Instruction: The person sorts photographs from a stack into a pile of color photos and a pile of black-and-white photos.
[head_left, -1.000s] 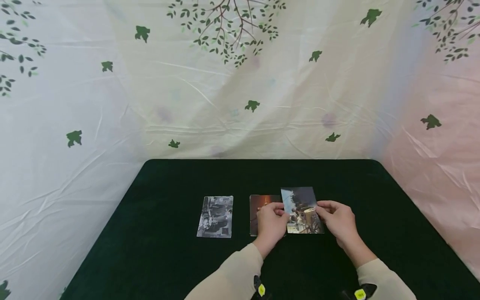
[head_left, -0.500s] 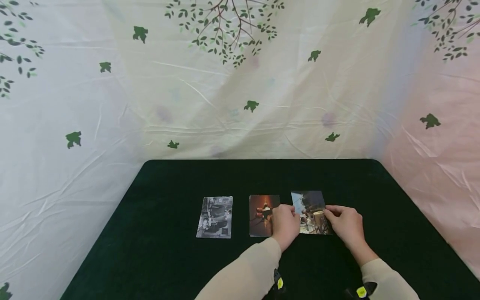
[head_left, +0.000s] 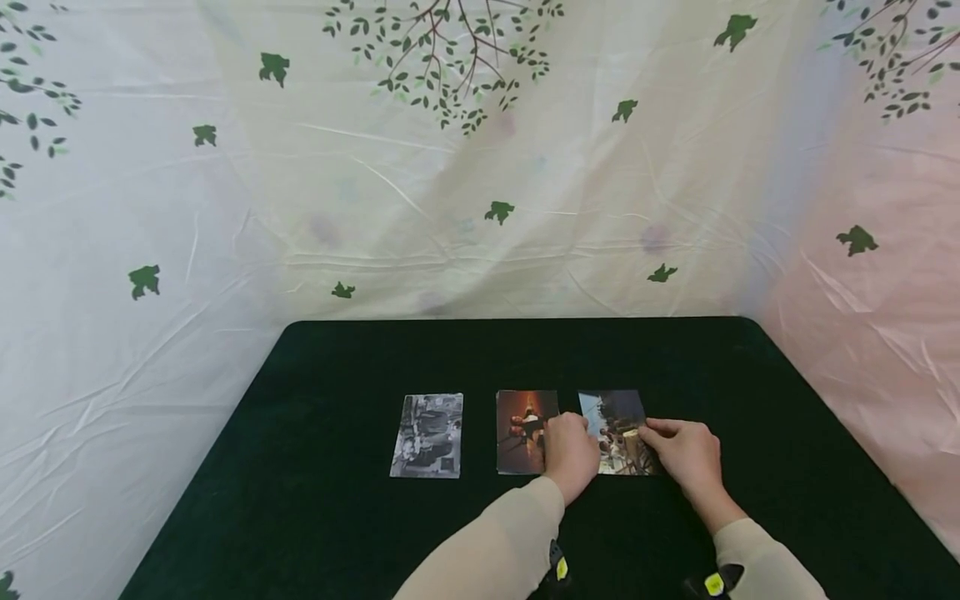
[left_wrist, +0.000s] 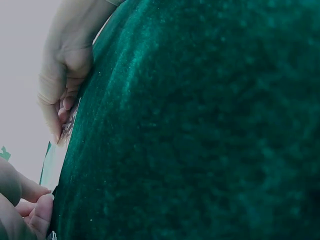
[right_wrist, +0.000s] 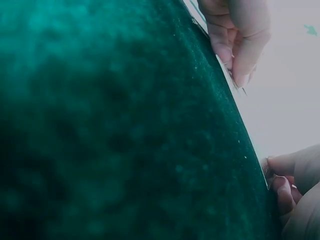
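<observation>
A colour picture card (head_left: 617,429) with a blue sky lies at the right of a row on the dark green table. My left hand (head_left: 572,454) pinches its left edge, fingertips bent in. On its right edge my right hand (head_left: 686,454) grips with thumb and fingers. In the left wrist view the card's pale surface (left_wrist: 55,162) shows at a slant between both hands. Next to it, a reddish-brown picture card (head_left: 521,425) is partly covered by my left hand. Farther left lies a black-and-white picture card (head_left: 427,436), apart from the others.
The dark green cloth-covered table (head_left: 315,533) has rounded far corners. Behind it hangs a pale curtain (head_left: 420,192) printed with leaves and branches, pinkish on the right. Each wrist wears a black band with a yellow tag (head_left: 714,583).
The blue-sky card has moved right, off the reddish-brown card, then slightly nearer to me, level with the row. Both hands went with it; the other two cards stayed in place.
</observation>
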